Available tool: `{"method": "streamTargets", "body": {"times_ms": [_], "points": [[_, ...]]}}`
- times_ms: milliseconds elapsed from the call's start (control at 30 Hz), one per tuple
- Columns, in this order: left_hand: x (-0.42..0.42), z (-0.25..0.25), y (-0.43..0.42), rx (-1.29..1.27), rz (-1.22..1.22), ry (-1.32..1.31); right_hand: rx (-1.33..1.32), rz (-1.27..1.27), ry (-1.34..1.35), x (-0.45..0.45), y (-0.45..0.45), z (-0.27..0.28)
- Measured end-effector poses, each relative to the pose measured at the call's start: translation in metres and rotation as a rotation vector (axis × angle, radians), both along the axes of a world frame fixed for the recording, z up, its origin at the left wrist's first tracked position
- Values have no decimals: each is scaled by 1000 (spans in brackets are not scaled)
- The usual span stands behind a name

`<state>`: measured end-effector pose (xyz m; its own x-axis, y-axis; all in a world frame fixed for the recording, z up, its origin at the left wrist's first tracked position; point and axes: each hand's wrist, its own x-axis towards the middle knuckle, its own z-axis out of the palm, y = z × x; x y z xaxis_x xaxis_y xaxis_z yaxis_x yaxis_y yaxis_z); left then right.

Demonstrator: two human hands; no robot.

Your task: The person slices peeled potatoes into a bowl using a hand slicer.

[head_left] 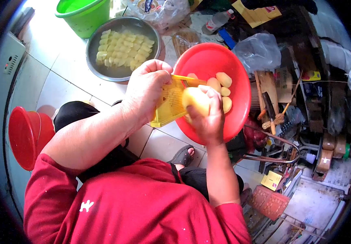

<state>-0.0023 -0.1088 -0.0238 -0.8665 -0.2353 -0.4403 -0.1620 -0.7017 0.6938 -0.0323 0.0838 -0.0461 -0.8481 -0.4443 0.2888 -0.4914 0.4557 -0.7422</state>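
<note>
My left hand (149, 87) is closed round the edge of a yellow ridged slicer (169, 103), which is tilted above the left side of a red basin (234, 118). In my right hand (211, 122) is a large peeled potato (196, 101), held beside the slicer's face; whether they touch is unclear. Several peeled potatoes (224, 79) lie in the red basin. Behind my left hand stands a metal bowl (95, 67) with rows of pale slices (124, 48) in it.
A green bucket (82, 20) stands at the back left, a red bucket (26, 136) at the far left. Plastic bags (259, 51), a bottle (218, 22) and wooden pieces crowd the right side. My sandalled foot (183, 156) is on the tiled floor (161, 144).
</note>
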Motion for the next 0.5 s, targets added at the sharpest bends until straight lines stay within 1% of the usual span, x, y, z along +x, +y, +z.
{"method": "streamTargets", "body": {"times_ms": [67,133,200,267,367,400,467,500], "points": [[2,3,2,-63,-5,0,45,113,159,13,-13,20],[3,-6,2,-77,6,23,59,127,179,5,-9,13],[3,-8,1,-93,21,51,39,-76,-125,-23,17,-25],[4,-6,3,-27,-26,21,10,-229,-231,-57,51,-74],[1,-2,5,-28,6,-3,6,-221,-205,-56,48,-70],[2,-3,5,-23,9,-11,-43,-151,-238,-44,34,-51],[1,-6,3,1,33,33,54,44,49,-14,4,-9],[3,-5,4,-26,27,22,35,69,52,-1,-6,5]]}}
